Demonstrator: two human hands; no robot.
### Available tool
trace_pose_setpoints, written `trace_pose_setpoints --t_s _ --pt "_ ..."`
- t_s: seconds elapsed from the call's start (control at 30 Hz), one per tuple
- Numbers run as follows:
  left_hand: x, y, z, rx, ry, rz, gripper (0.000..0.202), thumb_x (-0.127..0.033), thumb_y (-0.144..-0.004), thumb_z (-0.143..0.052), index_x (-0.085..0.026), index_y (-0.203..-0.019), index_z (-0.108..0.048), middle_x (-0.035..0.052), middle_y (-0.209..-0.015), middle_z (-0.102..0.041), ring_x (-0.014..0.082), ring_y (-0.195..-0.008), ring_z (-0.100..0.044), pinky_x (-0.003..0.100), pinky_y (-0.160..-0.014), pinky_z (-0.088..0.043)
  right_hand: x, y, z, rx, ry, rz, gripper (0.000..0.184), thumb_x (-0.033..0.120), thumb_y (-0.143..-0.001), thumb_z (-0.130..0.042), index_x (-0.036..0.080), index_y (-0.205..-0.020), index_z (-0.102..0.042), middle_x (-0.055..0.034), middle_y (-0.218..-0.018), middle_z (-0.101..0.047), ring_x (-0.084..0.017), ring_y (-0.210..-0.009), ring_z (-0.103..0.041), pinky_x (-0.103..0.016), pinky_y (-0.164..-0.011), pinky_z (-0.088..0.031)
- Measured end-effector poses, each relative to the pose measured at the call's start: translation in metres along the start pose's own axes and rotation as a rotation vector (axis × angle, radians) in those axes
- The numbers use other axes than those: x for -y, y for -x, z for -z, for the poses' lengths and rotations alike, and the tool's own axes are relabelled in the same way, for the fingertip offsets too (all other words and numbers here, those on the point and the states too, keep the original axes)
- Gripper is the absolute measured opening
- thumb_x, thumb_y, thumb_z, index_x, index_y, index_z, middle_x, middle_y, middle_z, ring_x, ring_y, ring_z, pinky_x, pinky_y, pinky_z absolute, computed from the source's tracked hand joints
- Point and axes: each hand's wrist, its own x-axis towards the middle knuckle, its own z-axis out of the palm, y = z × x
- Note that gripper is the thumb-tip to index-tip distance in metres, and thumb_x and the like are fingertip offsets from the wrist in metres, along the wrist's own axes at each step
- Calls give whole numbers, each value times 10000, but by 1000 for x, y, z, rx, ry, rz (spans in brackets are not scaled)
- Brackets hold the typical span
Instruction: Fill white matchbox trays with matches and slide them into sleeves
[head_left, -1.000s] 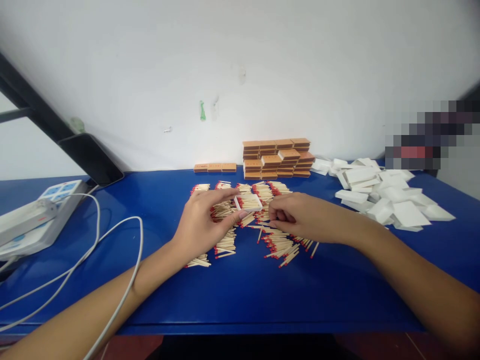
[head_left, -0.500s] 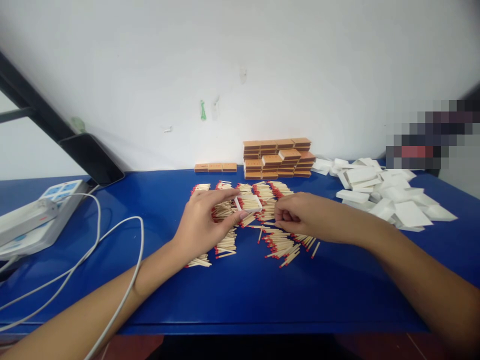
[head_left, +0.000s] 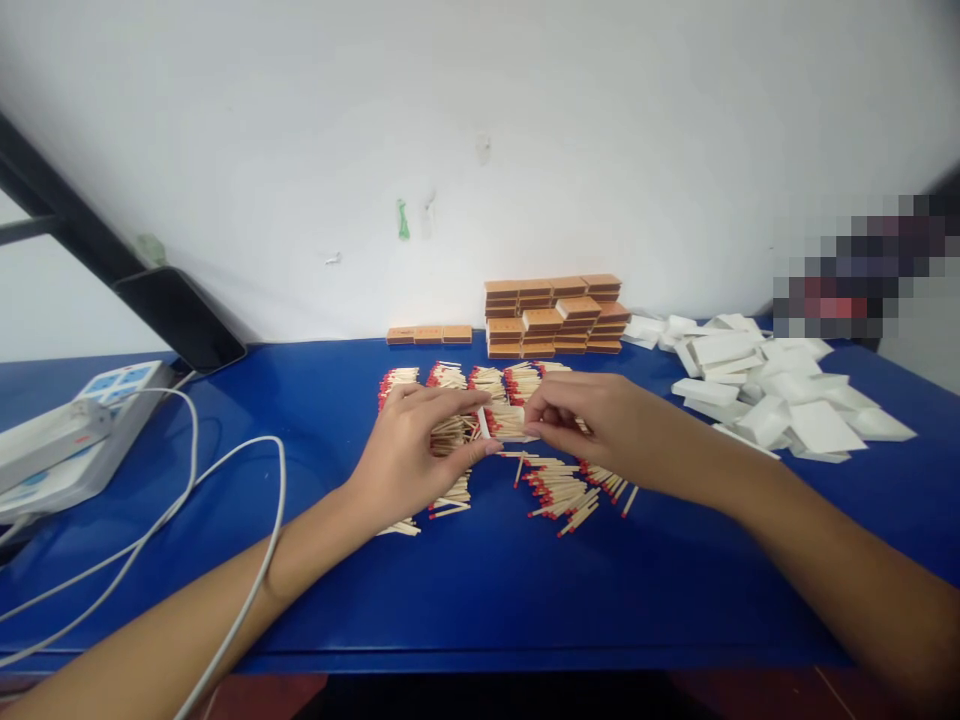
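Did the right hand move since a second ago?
Yes. The right hand slid left, toward the white tray that the left hand pinches, and a little nearer the stack of brown matchboxes. Its fingertips now reach the tray.

1. The left hand [head_left: 409, 450] pinches a small white tray [head_left: 501, 423] of matches between thumb and forefinger; the right hand [head_left: 600, 425] meets it from the other side, fingertips on the tray's matches.
2. Loose red-tipped matches [head_left: 559, 490] lie spread on the blue table [head_left: 480, 590] beneath both hands.
3. Behind them stands a stack of brown matchboxes [head_left: 555, 316]; white trays [head_left: 765, 385] are heaped to the right; a white cable [head_left: 225, 480] loops at left.
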Motion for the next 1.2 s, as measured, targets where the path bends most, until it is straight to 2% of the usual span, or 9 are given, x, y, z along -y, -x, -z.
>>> trace_pose_setpoints --t_s 0.3,0.43,0.63,0.7,0.77,0.83,1.0,1.2 --pt "-3 -1 0 31 13 -55 418 -428 -888 -815 -255 -1251 -699 33 -1197 -777 234 -1106 -726 406 -1020 -452 -1 0 -7 54 47 23 189 288 -1042 -562 209 -872 -584 -24 -864 -678 -175 -768 -605 -295 -690 -403" --pt "-3 0 1 23 14 -57 422 -419 -884 -822 -250 -1252 -701 33 -1196 -778 234 -1098 -730 412 -1020 -459 2 0 -5 49 4 29 198 297 -1052 -549 209 -895 -632 -22 -847 -685 -172 -766 -606 -296 -697 -414" --pt "-2 -1 2 -136 -4 68 381 -424 -874 -826 -261 -1207 -738 22 -1169 -788 252 -1073 -747 415 -983 -519 -7 1 8 -82 50 -6 197 314 -1027 -567 209 -908 -684 -13 -777 -659 -152 -681 -584 -284 -652 -399" --pt "0 -2 2 -153 -5 111 370 -427 -871 -827 -268 -1195 -747 10 -1174 -788 259 -1101 -742 413 -982 -534 -17 1 9 2 79 -24 179 302 -998 -593 207 -894 -704 -22 -791 -665 -157 -692 -587 -282 -642 -399" --pt "0 -3 3 -144 -1 122 370 -429 -866 -830 -270 -1191 -751 3 -1171 -789 261 -1103 -744 412 -974 -546 -26 1 7 140 67 -20 139 235 -960 -610 207 -890 -726 -34 -841 -691 -161 -729 -608 -277 -651 -413" --pt "0 -3 4 -138 -5 114 375 -437 -865 -830 -264 -1189 -751 5 -1163 -791 265 -1092 -747 422 -975 -549 -31 0 4 223 28 -9 148 157 -925 -603 207 -898 -740 -35 -869 -708 -159 -743 -620 -272 -659 -426" --pt "-2 -2 4 -140 -28 85 368 -433 -872 -826 -259 -1187 -749 16 -1169 -789 271 -1098 -740 440 -993 -535 -31 -1 -2 242 11 -23 154 102 -880 -607 200 -850 -722 -23 -834 -695 -151 -708 -595 -273 -651 -418" --pt "0 -2 3 -130 -24 78 373 -436 -875 -824 -251 -1190 -747 18 -1174 -787 272 -1104 -739 435 -974 -537 -29 -1 -3 264 61 -126 124 231 -930 -622 199 -814 -650 -15 -781 -671 -154 -675 -553 -283 -617 -384"
